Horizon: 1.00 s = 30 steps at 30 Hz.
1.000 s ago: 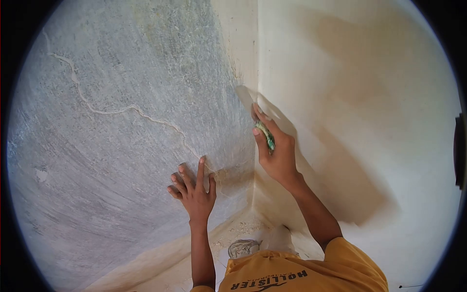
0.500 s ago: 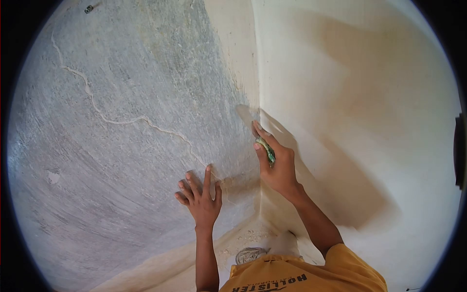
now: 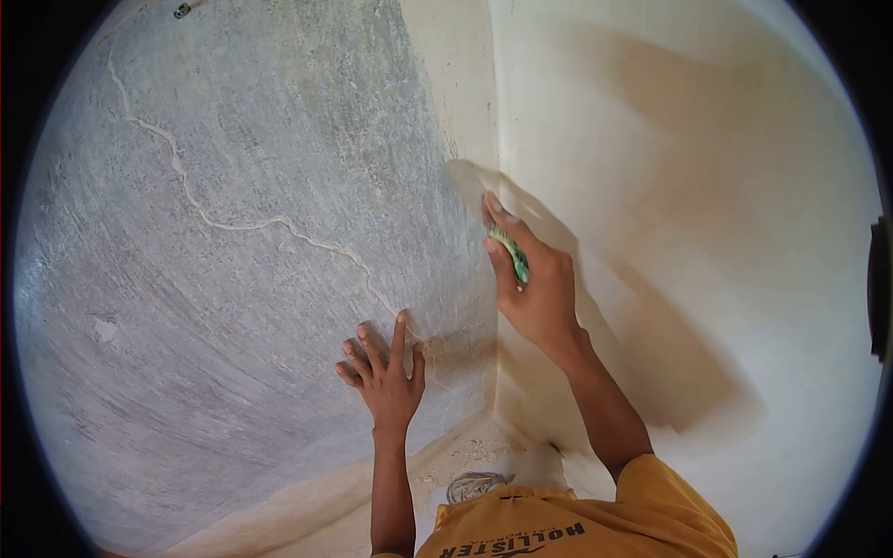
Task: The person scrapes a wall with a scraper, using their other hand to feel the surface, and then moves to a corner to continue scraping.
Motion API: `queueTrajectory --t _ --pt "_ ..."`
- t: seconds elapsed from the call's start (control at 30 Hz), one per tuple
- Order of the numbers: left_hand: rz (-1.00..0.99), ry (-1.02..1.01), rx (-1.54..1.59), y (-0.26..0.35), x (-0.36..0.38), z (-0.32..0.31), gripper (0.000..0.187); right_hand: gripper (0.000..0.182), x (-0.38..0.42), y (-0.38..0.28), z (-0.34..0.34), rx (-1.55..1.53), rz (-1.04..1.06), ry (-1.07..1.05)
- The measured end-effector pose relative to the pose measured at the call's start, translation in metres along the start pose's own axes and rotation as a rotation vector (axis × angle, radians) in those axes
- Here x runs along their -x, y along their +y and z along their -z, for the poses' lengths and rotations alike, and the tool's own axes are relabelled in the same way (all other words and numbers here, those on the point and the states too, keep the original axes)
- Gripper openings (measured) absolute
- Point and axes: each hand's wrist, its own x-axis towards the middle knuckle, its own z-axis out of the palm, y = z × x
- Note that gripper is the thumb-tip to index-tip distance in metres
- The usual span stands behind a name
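Observation:
My right hand [image 3: 539,279] is closed around a small green and pale-yellow hand tool [image 3: 510,253], held against the grey wall close to the corner. Its working edge is hidden behind my fingers, so its exact kind does not show. My left hand [image 3: 391,386] rests with spread fingers on the grey wall [image 3: 260,307], lower and to the left, holding nothing. Its index fingertip touches the lower part of a long pale crack line [image 3: 307,244]. The wall surface is rough and scratched, with a cream strip [image 3: 456,74] along the upper corner.
A smooth cream wall [image 3: 670,279] meets the grey one at a vertical corner, with shadows across it. A small dark fitting [image 3: 181,11] sits at the upper left. Below, a pale ledge [image 3: 307,493] and a greyish bundle [image 3: 476,485] lie beyond my yellow shirt.
My right hand has slid upward along the corner with the green tool. My left hand stays in place on the wall. The view has shifted slightly.

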Motion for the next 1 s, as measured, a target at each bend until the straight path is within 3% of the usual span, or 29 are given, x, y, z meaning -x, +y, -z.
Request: queueTrajectory --t 0.1,0.2,0.4,0.43,0.53,0.7,0.83,1.0 --pt "0.0 -0.018 0.006 0.002 0.003 0.002 0.058 0.045 0.009 -0.002 0.0 -0.011 -0.032 -0.032" --pt "0.0 -0.002 -0.004 -0.002 0.0 0.0 0.058 0.045 0.022 0.013 -0.012 -0.039 0.071 0.04" --pt "0.005 0.006 0.028 0.001 0.003 -0.001 0.057 0.044 -0.011 -0.003 -0.004 -0.03 0.009 0.003" --pt "0.013 0.0 0.037 0.0 0.003 -0.001 0.057 0.044 0.002 0.006 -0.009 -0.025 0.069 0.019" --pt "0.051 -0.026 0.071 -0.002 0.017 -0.007 0.057 0.045 0.074 0.042 -0.03 -0.139 -0.029 -0.023" --pt "0.145 -0.241 0.125 -0.009 0.05 0.001 0.067 0.043 0.187 0.077 -0.033 -0.204 -0.334 -0.276" --pt "0.197 -0.346 0.174 -0.007 0.049 0.018 0.067 0.042 0.117 0.06 -0.028 -0.246 -0.122 -0.056" --pt "0.157 -0.225 0.152 0.013 0.026 0.024 0.073 0.041 0.069 0.037 -0.027 -0.275 -0.068 0.012"
